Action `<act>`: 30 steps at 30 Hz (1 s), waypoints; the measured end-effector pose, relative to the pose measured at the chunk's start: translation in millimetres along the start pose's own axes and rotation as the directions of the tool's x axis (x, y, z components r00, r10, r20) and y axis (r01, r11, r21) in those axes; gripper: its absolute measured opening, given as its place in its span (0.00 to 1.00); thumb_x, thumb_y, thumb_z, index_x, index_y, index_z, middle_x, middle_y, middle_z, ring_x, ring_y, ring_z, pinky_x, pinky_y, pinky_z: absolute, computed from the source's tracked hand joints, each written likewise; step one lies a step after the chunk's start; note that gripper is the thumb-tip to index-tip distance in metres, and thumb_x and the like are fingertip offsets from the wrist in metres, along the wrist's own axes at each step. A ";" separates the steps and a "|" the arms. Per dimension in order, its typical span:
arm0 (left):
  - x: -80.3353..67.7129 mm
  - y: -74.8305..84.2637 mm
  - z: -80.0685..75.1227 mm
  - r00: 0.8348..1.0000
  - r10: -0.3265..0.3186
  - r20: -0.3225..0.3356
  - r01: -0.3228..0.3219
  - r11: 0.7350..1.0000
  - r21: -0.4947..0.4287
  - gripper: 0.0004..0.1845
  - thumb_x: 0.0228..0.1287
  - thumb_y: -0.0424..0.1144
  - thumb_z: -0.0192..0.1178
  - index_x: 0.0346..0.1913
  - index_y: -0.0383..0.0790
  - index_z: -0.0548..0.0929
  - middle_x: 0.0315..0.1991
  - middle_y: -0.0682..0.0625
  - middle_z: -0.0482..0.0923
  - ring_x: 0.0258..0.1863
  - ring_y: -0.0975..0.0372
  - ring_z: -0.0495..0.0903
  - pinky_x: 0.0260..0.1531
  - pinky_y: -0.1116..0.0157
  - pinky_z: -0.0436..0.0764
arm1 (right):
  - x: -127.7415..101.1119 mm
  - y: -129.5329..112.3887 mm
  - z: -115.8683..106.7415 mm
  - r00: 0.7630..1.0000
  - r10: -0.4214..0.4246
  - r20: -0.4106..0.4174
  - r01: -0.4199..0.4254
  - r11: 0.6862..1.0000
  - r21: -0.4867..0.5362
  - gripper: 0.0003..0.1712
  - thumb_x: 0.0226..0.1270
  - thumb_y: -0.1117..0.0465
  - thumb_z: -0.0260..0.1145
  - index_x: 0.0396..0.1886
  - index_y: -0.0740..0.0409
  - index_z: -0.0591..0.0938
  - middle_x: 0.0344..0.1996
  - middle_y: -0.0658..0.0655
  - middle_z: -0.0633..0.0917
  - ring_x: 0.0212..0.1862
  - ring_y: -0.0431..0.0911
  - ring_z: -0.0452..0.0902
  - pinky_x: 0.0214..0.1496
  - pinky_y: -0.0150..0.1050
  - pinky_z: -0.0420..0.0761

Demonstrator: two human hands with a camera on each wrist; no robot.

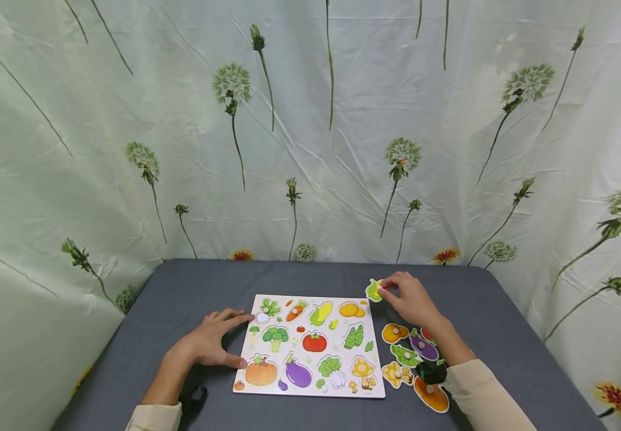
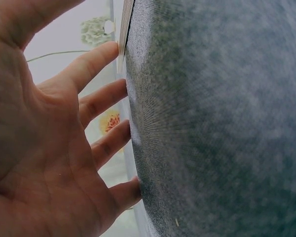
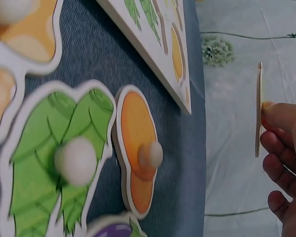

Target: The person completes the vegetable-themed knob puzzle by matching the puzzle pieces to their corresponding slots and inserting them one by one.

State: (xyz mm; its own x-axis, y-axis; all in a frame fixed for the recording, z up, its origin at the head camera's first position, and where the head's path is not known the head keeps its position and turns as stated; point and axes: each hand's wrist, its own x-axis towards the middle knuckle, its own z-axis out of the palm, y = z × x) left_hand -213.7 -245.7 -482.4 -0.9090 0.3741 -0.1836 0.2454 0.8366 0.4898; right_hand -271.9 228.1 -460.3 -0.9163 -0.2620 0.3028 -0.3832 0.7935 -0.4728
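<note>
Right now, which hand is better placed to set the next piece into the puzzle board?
The right hand: it already pinches a green piece just off the puzzle board's far right corner. The left hand lies flat at the board's left edge.

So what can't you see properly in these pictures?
- Held puzzle piece: in the head view too small to name the vegetable; in the right wrist view it shows edge-on only.
- Loose pieces beside the puzzle board: the right hand and its forearm cover parts of some in the head view.
- Left hand: the left wrist view shows its palm over the grey table, but the board is cut down to one thin edge.
</note>
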 end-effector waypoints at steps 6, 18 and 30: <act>-1.1 -1.1 0.2 0.999 0.033 -0.020 -0.034 0.999 -0.008 0.55 0.40 0.64 0.80 0.76 0.52 0.71 0.73 0.42 0.67 0.71 0.38 0.63 0.66 0.26 0.58 | 3.6 -7.8 10.0 1.000 -0.011 0.001 0.011 0.999 0.052 0.07 0.71 0.56 0.71 0.42 0.54 0.88 0.38 0.50 0.84 0.43 0.45 0.78 0.47 0.46 0.79; -1.1 -0.3 -0.8 0.998 0.056 -0.005 -0.056 0.998 -0.016 0.55 0.43 0.64 0.79 0.76 0.52 0.71 0.74 0.40 0.66 0.72 0.34 0.60 0.66 0.24 0.54 | 10.0 -25.3 32.2 0.997 -0.038 0.063 0.029 0.989 0.148 0.06 0.72 0.57 0.70 0.42 0.54 0.86 0.37 0.48 0.82 0.39 0.40 0.76 0.43 0.37 0.80; -1.8 0.1 -0.1 0.999 0.051 -0.014 -0.051 0.999 -0.011 0.55 0.42 0.63 0.80 0.76 0.51 0.71 0.73 0.40 0.66 0.72 0.35 0.61 0.67 0.26 0.54 | 17.3 -44.6 54.2 0.994 -0.046 0.097 0.027 0.982 0.186 0.06 0.71 0.57 0.71 0.42 0.54 0.87 0.36 0.47 0.82 0.39 0.39 0.77 0.43 0.36 0.80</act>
State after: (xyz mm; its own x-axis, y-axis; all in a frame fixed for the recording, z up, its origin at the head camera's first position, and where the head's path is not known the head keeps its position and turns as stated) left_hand -212.0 -246.4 -481.9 -0.8997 0.4111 -0.1467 0.2881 0.8118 0.5080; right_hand -277.0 158.5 -478.9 -0.9047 -0.3502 0.2427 -0.4230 0.6699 -0.6101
